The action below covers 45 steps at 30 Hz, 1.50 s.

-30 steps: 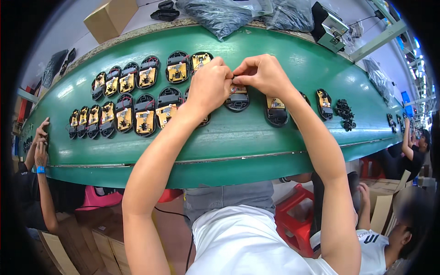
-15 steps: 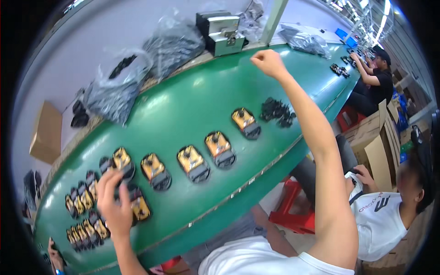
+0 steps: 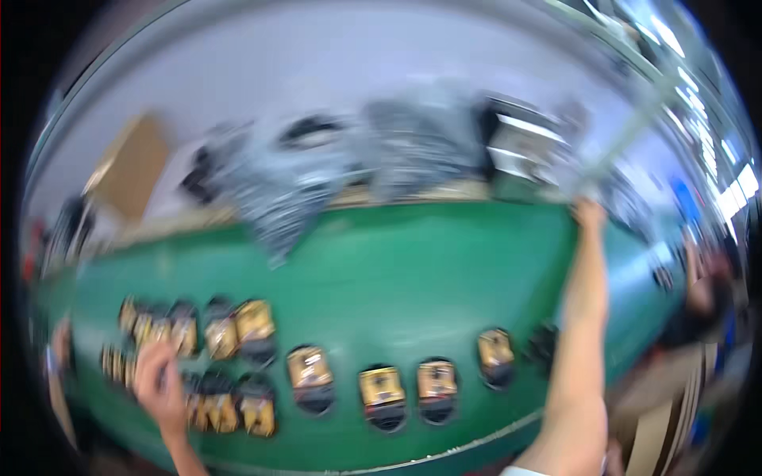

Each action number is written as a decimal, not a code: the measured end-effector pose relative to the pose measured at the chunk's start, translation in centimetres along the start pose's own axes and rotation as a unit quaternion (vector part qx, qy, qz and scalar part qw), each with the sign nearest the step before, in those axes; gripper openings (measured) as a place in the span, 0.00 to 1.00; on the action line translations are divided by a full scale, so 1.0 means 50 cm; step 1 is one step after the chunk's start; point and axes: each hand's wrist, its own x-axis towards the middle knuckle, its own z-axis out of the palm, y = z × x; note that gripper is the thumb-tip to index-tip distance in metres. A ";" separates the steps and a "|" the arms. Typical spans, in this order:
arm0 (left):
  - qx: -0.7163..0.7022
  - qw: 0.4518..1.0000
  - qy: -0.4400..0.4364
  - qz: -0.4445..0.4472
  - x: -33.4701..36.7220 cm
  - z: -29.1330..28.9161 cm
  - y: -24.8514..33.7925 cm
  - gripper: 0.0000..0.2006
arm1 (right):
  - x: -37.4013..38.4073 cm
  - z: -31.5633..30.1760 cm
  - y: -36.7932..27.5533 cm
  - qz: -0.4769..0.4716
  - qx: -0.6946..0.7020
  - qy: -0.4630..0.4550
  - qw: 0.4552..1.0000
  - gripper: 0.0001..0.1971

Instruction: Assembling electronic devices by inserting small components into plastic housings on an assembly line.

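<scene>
Gold-and-black packets (image 3: 238,408) on the green bench (image 3: 413,270): my left hand (image 3: 159,385) presses one, right hand (image 3: 589,213) reaches far across, grip unclear; next move needs steadier aim.

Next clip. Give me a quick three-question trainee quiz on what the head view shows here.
1. True or false: the left hand rests on the yellow-and-black parts at the left of the green belt.
2. Where does the right hand reach? A) the belt's far edge B) the near edge C) a cardboard box
3. Fill in: the picture is heavily ____, so small details cannot be read.

Key: 1 true; 2 A; 3 blurred
</scene>
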 end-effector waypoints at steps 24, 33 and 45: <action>-0.021 0.982 -0.160 0.099 0.147 0.184 0.004 0.13 | -1.018 0.096 -0.644 -0.509 0.112 -0.264 0.811 0.15; 0.036 0.979 -0.079 0.183 0.122 0.230 0.012 0.11 | -1.092 0.232 -0.675 -0.520 0.075 -0.274 0.806 0.11; -0.030 0.982 -0.099 0.160 0.125 0.244 0.020 0.08 | -1.096 0.207 -0.671 -0.503 0.062 -0.318 0.801 0.11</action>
